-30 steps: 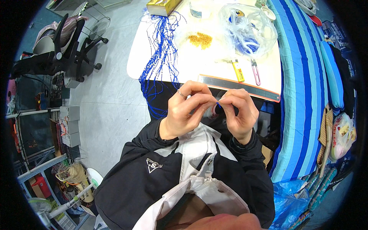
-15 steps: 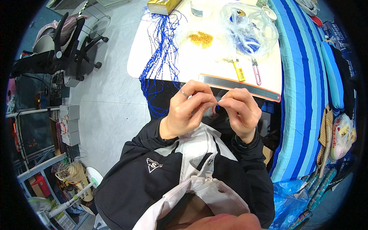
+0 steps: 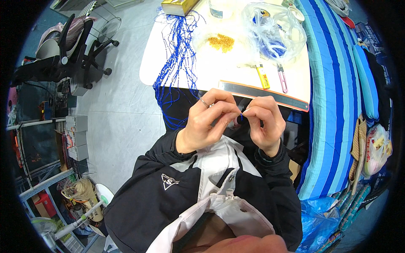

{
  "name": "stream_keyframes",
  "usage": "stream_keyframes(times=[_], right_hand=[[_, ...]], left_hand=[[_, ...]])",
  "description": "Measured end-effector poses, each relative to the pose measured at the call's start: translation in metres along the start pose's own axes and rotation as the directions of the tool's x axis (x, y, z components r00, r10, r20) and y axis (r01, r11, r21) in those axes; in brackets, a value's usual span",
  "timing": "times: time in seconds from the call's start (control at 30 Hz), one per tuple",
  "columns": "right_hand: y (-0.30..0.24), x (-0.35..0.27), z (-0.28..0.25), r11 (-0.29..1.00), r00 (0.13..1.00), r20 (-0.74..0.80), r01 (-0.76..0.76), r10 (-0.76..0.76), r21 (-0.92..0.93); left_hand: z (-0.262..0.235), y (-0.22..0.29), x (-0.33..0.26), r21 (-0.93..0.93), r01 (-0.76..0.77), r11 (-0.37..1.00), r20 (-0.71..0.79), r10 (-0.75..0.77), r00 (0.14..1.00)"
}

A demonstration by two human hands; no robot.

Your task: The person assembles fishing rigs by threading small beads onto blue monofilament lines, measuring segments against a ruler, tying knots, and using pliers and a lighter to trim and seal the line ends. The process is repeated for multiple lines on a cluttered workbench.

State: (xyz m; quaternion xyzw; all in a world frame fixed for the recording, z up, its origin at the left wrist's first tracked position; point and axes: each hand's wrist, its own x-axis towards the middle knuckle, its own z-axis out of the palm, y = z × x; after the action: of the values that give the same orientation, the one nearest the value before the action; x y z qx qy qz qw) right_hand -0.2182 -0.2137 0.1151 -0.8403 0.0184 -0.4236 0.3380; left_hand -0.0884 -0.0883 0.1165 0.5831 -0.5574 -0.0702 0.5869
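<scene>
Both hands meet just off the near edge of the white table (image 3: 149, 63). My left hand (image 3: 211, 120), with a ring on one finger, pinches a short bit of blue cord (image 3: 242, 117). The fingertips of my right hand (image 3: 266, 124) close on it from the other side; the cord is mostly hidden between them. Many blue cords (image 3: 177, 55) with small pale spots lie bundled on the table to the left and hang over its edge. A pile of gold beads (image 3: 221, 42) lies farther back.
A steel ruler (image 3: 263, 95) lies along the near edge, with a yellow lighter (image 3: 263, 77) and a pink cutter (image 3: 282, 79) beyond it. Behind are a clear plastic bag (image 3: 274, 33) and a gold box (image 3: 179, 7). A blue striped mattress (image 3: 329, 105) stands at the right.
The right fingertips have shifted slightly to the right, and the left hand has turned a little. The pinched blue cord has moved slightly; the table things are unchanged.
</scene>
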Motion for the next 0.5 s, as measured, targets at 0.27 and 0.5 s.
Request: stream_keyframes(times=[0.27,0.5], right_hand=[[-0.0018,-0.0022,0.0030,0.998,0.997,-0.043,-0.060,0.061,0.029],[-0.0028,-0.0018,0.0029,0.999,0.999,-0.036,-0.041,0.041,-0.006]], left_hand=[[-0.0010,0.0040,-0.0001,-0.040,0.071,0.997,-0.032,-0.072,0.997],[0.0000,0.0019,0.0000,-0.019,-0.014,1.000,-0.040,0.013,0.999]])
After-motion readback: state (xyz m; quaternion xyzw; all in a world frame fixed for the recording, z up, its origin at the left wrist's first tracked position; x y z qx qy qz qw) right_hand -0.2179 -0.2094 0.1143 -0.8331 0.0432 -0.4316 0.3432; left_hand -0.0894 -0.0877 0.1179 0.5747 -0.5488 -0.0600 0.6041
